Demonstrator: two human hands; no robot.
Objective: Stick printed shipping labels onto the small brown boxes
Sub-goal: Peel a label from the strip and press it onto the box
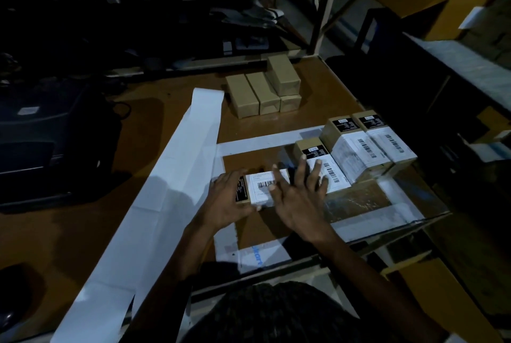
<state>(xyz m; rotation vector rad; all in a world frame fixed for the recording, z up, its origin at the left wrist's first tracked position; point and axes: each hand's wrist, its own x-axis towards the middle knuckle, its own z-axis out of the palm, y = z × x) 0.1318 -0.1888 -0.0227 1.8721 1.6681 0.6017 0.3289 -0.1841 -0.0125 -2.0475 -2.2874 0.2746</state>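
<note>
Nearest of all, a long strip of white backing paper [166,204] runs diagonally across the brown counter [69,232], from the near left edge up toward the middle. Just right of it, the person's two hands work on one small brown box [258,190] lying on the counter inside a rectangle marked out in white tape [265,140]. The left hand [231,201] curls around the box's left end, thumb along the near side and fingers over the black sticker at that end. The right hand [300,198] lies flat with fingers straight and spread, pressing on the white shipping label [262,186] on top of the box; its barcode shows between the two hands. The right fingertips reach over onto the next box [318,162], which touches the first and already carries a white label with a barcode.

Just beyond that, to the right, two more labelled boxes [367,143] sit side by side, touching, each with a black sticker at its far end and a white label wrapped over the top.

Farther back, near the middle of the counter, a cluster of plain brown boxes [262,91] waits without labels: three side by side and one stacked on top at the right.

On the left a dark machine [41,135] sits in shadow; I can't tell what it is.
</note>
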